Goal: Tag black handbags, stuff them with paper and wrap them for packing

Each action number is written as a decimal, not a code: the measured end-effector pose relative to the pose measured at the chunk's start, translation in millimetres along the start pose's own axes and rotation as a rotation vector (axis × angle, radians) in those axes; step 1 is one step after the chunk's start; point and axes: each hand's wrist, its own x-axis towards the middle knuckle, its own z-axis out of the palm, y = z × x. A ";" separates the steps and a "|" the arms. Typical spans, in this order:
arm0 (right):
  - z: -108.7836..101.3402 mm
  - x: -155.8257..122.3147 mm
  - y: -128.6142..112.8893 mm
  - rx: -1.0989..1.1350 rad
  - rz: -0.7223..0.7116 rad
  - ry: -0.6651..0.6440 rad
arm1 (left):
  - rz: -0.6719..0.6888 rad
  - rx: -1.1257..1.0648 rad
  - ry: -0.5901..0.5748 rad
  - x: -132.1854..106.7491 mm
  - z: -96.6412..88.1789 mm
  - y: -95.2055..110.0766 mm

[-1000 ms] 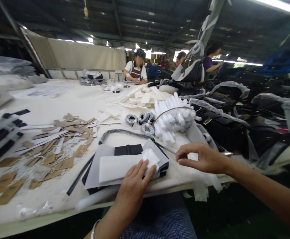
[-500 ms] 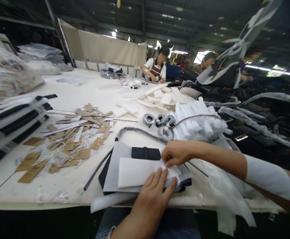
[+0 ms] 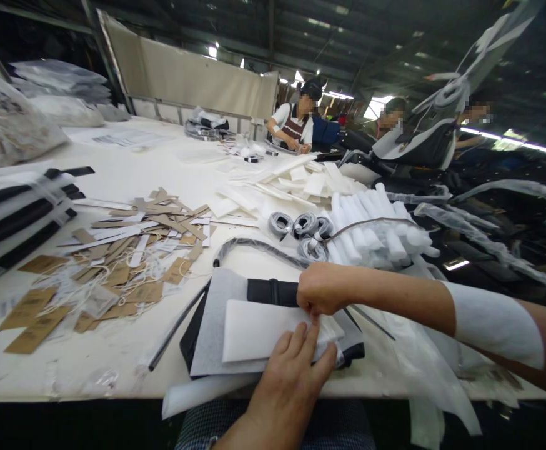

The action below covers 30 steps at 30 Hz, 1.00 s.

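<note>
A black bag (image 3: 188, 347) lies on the table in front of me, covered by a sheet of thin white paper (image 3: 210, 337). On top sits a folded white foam sheet (image 3: 249, 334). My left hand (image 3: 288, 369) rests on the foam's right part, fingers spread. My right hand (image 3: 323, 289) is closed with its fingertips pointing down, close to my left fingertips; what it pinches is hidden. Beside it shows a black strap piece with a loop (image 3: 266, 291). A plastic-wrapped handle (image 3: 249, 244) curves behind the bag. Along the near side lies a white foam roll (image 3: 207, 395).
Brown and white tags with strings (image 3: 127, 272) are heaped on the left. Wrapped coils (image 3: 305, 225), white foam rolls (image 3: 376, 225) and foam sheets (image 3: 310, 181) lie beyond the bag. Black wrapped goods (image 3: 15, 219) stand far left. A co-worker (image 3: 296, 119) sits across the table.
My right hand has shifted slightly left and rolled over, so its back now faces up more. The left hand stays on the foam. The view has moved slightly.
</note>
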 end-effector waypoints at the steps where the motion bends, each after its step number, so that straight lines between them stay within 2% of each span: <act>1: -0.3 2.3 2.5 -0.010 0.015 -0.005 | 0.000 0.001 0.007 0.2 1.1 0.1; 6: 2.9 16.8 20.2 -0.010 0.013 -0.051 | -0.021 0.014 0.054 1.1 1.4 1.6; 12: 14.6 23.4 34.4 0.070 0.021 0.010 | -0.036 0.020 0.089 3.3 -2.0 2.8; 20: 36.8 26.3 53.2 0.410 0.075 0.083 | -0.018 0.050 0.101 -0.3 5.3 1.8; 24: 46.3 32.6 63.4 0.622 0.049 0.111 | 0.017 0.073 0.086 -2.2 6.1 -1.0; 30: 57.9 40.6 73.5 0.726 0.024 0.096 | 0.019 0.062 0.084 -5.4 12.4 -1.3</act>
